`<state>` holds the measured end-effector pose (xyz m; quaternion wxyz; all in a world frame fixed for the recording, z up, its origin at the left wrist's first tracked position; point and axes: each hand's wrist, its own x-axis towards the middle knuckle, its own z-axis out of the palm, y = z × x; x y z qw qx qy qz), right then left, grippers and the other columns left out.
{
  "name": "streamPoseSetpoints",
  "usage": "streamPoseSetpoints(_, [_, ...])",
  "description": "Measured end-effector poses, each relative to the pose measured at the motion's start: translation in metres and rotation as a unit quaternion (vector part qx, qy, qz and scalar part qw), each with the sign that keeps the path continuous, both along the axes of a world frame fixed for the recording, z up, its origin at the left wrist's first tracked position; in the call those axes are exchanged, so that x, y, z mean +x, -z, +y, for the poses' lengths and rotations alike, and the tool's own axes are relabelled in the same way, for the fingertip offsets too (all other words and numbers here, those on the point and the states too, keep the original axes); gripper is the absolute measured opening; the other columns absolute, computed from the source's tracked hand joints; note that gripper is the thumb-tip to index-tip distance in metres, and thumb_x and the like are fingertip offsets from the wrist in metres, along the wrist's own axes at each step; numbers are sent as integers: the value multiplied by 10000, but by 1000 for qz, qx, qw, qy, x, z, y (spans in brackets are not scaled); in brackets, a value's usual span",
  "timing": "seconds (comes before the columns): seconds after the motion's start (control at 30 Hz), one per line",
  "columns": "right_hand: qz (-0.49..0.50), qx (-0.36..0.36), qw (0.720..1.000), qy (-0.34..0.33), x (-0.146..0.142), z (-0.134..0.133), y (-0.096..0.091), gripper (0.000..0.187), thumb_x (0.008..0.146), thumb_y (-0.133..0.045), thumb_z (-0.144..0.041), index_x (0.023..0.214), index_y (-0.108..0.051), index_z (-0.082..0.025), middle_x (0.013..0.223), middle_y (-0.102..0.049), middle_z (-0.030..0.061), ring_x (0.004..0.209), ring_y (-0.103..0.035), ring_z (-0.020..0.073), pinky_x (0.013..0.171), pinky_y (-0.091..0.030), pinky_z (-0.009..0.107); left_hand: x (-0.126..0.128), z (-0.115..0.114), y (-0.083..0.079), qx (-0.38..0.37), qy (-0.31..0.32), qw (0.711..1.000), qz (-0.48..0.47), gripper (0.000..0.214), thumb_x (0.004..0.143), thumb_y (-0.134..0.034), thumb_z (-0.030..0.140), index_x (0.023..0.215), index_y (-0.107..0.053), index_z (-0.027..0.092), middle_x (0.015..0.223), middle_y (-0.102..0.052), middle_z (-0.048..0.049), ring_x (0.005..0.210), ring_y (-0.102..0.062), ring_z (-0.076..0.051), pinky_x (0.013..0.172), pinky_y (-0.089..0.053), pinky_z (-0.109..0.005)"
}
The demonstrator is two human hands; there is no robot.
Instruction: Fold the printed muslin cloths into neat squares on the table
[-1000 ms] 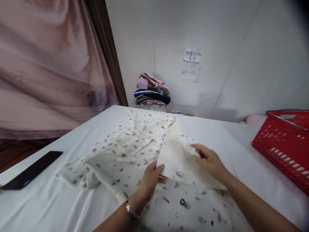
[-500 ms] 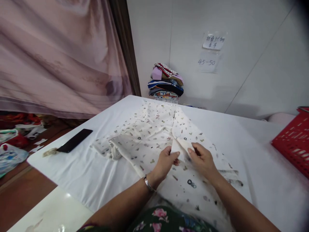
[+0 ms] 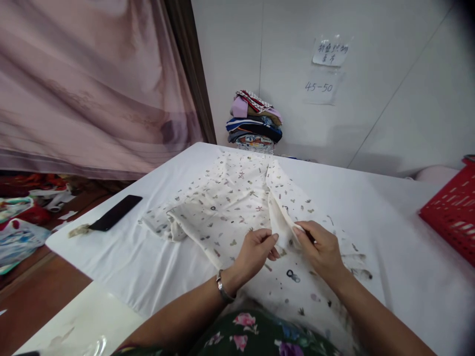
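Observation:
A white long-sleeved shirt (image 3: 222, 207) with small scattered prints is spread over the table, its lower part reaching toward my body. My right hand (image 3: 321, 249) pinches the front edge of the shirt between thumb and fingers and lifts it, so the plain inner side shows. To the left, my left hand (image 3: 260, 249) is closed in a pinch at the shirt front; the cloth at its fingertips is partly hidden. A silver bracelet (image 3: 223, 287) circles my left wrist.
The table carries a white cloth (image 3: 401, 237). A black phone (image 3: 117, 212) lies near the left edge. Folded clothes (image 3: 256, 121) are stacked against the back wall. A red plastic basket (image 3: 454, 212) stands at the right, and a pink curtain (image 3: 92, 89) hangs at the left.
My right hand has moved slightly right with the shirt's edge, turning the flap more upright and widening the gap between my hands. My left hand has shifted only a little.

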<state>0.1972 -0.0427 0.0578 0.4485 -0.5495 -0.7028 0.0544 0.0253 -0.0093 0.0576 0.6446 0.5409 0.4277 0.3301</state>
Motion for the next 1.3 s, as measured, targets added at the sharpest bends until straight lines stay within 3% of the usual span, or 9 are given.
streamPoseSetpoints(0.17, [-54, -34, 997, -54, -14, -4, -1, 234, 924, -398, -252, 1029, -595, -183, 785, -590, 55, 687, -549, 149, 608, -441, 262, 1, -6, 0, -1, 30, 999, 27, 281, 802, -526, 408, 725, -605, 150, 530, -606, -28, 455, -559, -128, 389, -414, -183])
streamPoseSetpoints(0.4, [-142, -50, 988, -31, -19, -12, -3, 303, 943, -331, -259, 1093, -582, -180, 777, -566, 53, 672, -528, 150, 574, -418, 251, 1, -8, 1, 33, 40, 998, 19, 277, 816, -507, 387, 726, -625, 153, 514, -576, -8, 486, -564, -118, 436, -432, -180])
streamPoseSetpoints(0.63, [-236, 10, 972, -1, -20, -15, 2, 304, 929, -352, -220, 1149, -550, -151, 784, -567, 65, 690, -520, 162, 568, -399, 254, 6, -10, -9, -13, 41, 999, 0, 218, 786, -483, 315, 689, -585, 149, 557, -557, -6, 533, -603, -143, 453, -448, -206])
streamPoseSetpoints(0.9, [-254, 66, 965, -3, -18, -15, 2, 313, 910, -394, -178, 1179, -549, -139, 790, -575, 72, 720, -511, 175, 593, -399, 274, 5, -8, -12, -51, 32, 998, -10, 214, 763, -512, 337, 697, -572, 143, 589, -592, -34, 543, -612, -159, 457, -439, -221])
streamPoseSetpoints(1.17, [-266, 30, 964, -11, -22, -15, 2, 395, 900, -407, -224, 1275, -456, -112, 873, -555, 105, 802, -513, 218, 647, -455, 316, 1, -10, -20, -119, 44, 988, -86, 181, 668, -507, 214, 775, -627, 130, 647, -589, -21, 577, -582, -128, 591, -496, -256])
streamPoseSetpoints(1.3, [-276, 57, 960, -2, -20, -13, 4, 376, 904, -411, -196, 1267, -450, -106, 850, -559, 94, 780, -514, 209, 612, -447, 303, -2, -10, -24, -116, 79, 986, -93, 213, 662, -521, 180, 828, -648, 139, 720, -595, -19, 683, -586, -127, 694, -499, -263])
